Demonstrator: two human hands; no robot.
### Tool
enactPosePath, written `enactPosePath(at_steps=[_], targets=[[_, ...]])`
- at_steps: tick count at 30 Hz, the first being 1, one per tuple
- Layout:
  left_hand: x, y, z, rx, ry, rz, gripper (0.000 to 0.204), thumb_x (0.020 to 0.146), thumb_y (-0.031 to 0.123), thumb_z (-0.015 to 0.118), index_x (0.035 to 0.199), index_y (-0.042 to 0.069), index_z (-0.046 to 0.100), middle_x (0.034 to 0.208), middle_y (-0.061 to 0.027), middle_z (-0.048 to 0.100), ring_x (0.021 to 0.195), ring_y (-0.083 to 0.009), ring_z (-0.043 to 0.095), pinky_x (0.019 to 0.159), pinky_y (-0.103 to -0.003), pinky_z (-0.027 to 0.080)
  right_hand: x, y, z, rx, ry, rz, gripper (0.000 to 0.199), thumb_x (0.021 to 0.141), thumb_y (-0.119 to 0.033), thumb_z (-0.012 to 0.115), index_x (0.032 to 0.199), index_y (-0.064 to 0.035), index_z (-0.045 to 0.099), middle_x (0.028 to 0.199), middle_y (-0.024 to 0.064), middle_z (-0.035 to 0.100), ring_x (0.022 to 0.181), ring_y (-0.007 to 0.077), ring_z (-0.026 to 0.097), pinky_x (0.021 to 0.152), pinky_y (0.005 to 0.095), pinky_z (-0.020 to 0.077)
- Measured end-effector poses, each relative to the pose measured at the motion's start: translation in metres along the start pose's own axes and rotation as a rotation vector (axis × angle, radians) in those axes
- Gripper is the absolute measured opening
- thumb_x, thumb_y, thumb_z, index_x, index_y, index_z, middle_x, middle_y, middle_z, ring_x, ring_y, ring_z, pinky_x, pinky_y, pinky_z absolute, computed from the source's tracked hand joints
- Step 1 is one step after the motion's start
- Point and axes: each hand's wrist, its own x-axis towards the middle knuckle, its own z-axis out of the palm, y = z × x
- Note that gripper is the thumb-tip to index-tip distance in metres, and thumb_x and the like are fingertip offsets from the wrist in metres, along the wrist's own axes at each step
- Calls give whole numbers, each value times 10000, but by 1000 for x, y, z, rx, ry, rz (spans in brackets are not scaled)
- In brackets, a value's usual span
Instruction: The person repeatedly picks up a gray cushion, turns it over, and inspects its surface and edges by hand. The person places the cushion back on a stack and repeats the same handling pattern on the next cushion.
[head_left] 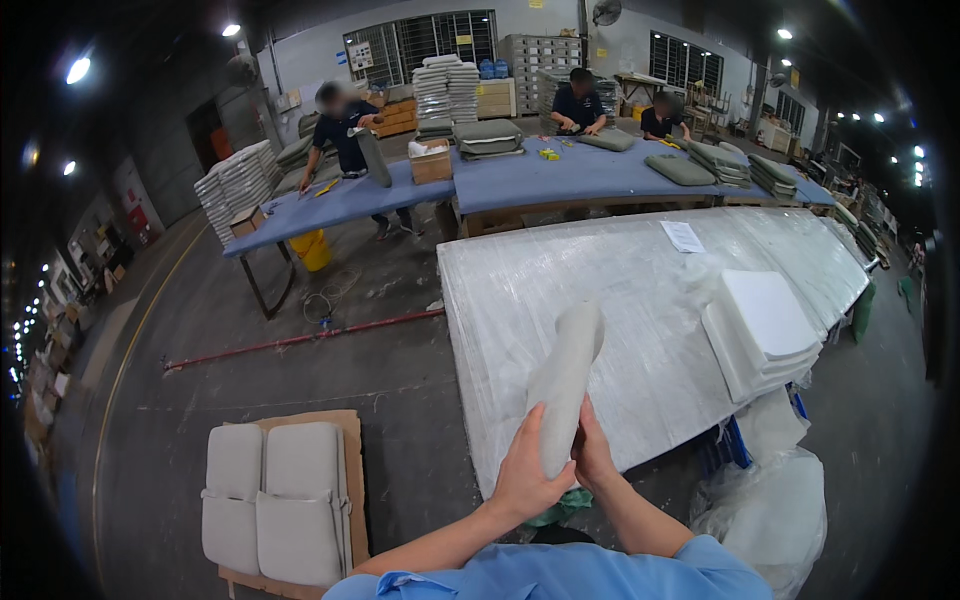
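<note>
A light grey seat cushion (pixel 565 370) stands on its narrow edge, tilted away from me, above the near part of the plastic-wrapped table (pixel 500 290). My left hand (pixel 528 465) is closed round its near left side. From the right, my right hand (pixel 592 447) presses against the same cushion, its fingers partly hidden behind it. Whether the cushion's lower edge rests on the table cannot be made out. A stack of white foam pads (pixel 768 312) lies on the table's right side, and a white paper sheet (pixel 682 237) near its far edge.
Grey cushions (pixel 300 510) lie stacked on cardboard on the floor at left. Clear plastic bags (pixel 790 500) stand at my right. A red pipe (pixel 300 340) crosses the floor. Beyond, three people work at a blue-topped table (pixel 560 180) with green cushions and a cardboard box (pixel 432 163).
</note>
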Motion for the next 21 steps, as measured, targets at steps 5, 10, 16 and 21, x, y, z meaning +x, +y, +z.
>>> enactPosePath(at_steps=[5,10,16,21], targets=[[-9,-10,5,136,57,78,961,824,227,773,1577,-94,271,1583,-326,382,1473,-437,415,1218,-445,341,28,-20,20,-233,51,-91,953,1005,-296,640,1668,15,29,1643,251,297,1467,291,383,1187,372,339],[-9,-12,-3,79,68,44,947,824,227,764,1574,-97,284,1605,-331,350,1498,-436,381,1231,-443,320,75,-28,26,-361,115,-74,1045,927,-263,717,1653,58,37,1664,259,277,1462,304,401,1182,371,356],[-18,-22,-17,86,95,73,905,847,218,736,1580,-81,297,1621,-325,334,1522,-445,339,1239,-446,295,122,-26,35,-387,148,-64,1069,910,-286,735,1656,50,46,1637,274,320,1408,315,466,1116,376,429],[-22,-24,-20,86,60,170,786,880,173,710,1560,-39,377,1628,-308,336,1523,-466,323,1243,-477,280,164,-18,13,-433,195,-140,1045,910,-300,735,1657,43,90,1625,274,338,1344,313,526,1047,382,483]])
